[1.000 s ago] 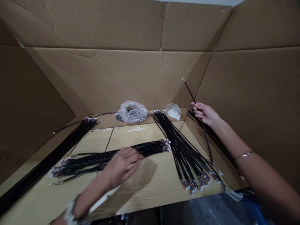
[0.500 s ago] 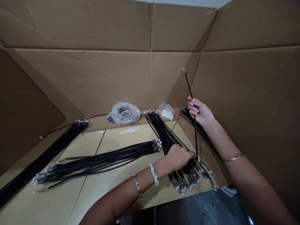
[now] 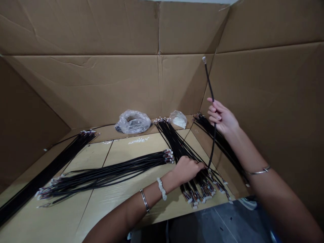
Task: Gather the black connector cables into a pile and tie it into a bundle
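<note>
A single black cable (image 3: 209,82) with a white connector at its top end stands raised on the right. My right hand (image 3: 222,116) is closed around its middle, well above the table. Lower down, the fingers of my left hand (image 3: 190,168) pinch the cable near its bottom end, where wires and a connector partly show. Beneath my left hand lies a fanned bundle of black cables (image 3: 174,138), with white connectors and coloured wires at both ends. To its left, another bundle of black cables (image 3: 113,167) lies across the table.
Long black cables (image 3: 43,175) run along the left side, and more cables (image 3: 222,145) lie along the right wall. A clear plastic bag (image 3: 134,121) and a small bag of white pieces (image 3: 179,119) sit at the back. Cardboard walls (image 3: 106,84) enclose the table (image 3: 126,199).
My right hand has moved up and slightly right, lifting the cable's top end. The cable's lower part now bends toward my left hand, which has shifted slightly left.
</note>
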Tool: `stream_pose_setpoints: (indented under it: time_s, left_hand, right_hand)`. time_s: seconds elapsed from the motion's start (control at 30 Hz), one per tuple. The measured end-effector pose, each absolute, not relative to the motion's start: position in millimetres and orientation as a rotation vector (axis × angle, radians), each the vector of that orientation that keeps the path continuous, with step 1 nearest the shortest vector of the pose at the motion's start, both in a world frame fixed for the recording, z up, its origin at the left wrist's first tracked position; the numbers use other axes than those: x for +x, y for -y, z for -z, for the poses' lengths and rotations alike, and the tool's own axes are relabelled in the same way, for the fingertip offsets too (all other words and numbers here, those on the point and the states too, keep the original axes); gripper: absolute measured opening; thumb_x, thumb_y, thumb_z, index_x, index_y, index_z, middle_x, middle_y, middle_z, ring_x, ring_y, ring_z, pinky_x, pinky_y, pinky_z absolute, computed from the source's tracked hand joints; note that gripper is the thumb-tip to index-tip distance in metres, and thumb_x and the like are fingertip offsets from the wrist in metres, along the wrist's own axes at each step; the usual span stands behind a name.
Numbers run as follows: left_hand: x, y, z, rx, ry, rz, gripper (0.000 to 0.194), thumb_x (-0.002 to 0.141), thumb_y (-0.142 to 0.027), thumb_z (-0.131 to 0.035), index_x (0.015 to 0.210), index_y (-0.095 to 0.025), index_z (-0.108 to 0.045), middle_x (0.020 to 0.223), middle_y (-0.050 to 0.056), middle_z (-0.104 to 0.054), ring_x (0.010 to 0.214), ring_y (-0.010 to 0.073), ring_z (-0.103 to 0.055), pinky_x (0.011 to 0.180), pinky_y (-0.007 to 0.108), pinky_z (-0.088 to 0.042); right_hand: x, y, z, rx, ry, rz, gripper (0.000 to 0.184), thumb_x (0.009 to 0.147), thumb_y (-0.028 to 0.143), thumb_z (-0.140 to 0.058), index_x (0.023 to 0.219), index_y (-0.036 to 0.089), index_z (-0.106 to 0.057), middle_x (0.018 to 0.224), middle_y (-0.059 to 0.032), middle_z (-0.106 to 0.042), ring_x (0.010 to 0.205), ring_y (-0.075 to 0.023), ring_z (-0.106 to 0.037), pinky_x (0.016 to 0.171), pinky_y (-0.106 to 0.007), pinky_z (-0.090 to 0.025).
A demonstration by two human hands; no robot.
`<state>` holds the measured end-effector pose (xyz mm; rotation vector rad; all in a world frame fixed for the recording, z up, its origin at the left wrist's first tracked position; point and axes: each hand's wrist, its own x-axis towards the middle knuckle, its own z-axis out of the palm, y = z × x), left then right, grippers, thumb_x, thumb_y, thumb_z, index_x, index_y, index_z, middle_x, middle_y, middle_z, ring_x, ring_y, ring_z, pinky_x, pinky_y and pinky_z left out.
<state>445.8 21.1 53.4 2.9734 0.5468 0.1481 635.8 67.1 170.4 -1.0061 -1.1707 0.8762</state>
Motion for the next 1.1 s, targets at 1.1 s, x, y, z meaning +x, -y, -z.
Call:
stream_pose_setpoints:
  time_s: [1.1]
  left_hand:
    - [429.8, -23.7, -31.0, 1.847, -0.544, -0.439, 0.033, 0.095, -0.039, -0.047, 0.108, -0.016, -0.068, 0.059, -0.003, -0.061, 0.044, 0.0072, -0.053, 0.048, 0.017, -0.043]
  right_hand:
    - [641.0, -32.2, -174.8, -0.822, 1.067, -0.879, 0.03, 0.089, 0.045, -0.063, 0.117, 0.039, -0.056, 0.05, 0.0107, -0.038, 0.033, -0.0067, -0.011, 0.038, -0.026, -0.004]
